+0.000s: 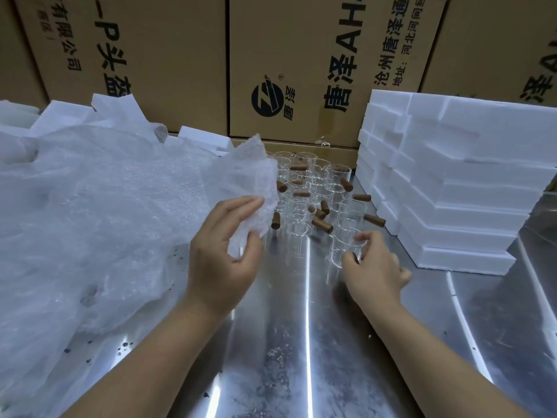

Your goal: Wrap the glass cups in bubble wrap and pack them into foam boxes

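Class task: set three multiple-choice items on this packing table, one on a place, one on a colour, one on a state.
1. Where does the foam stack stand?
A) left of the cups
B) right of the cups
C) in front of the cups

2. What colour are the handles?
A) brown
B) blue
C) green

3. What is the left hand doing?
A) grips bubble wrap
B) hangs empty
C) holds a handle

Key: 1B, the stack rises right of them; 2A, every handle shows brown; 3A, its fingers pinch a raised sheet.

Bright overhead glare streaks the steel table (pixel 301 342); edges bow.
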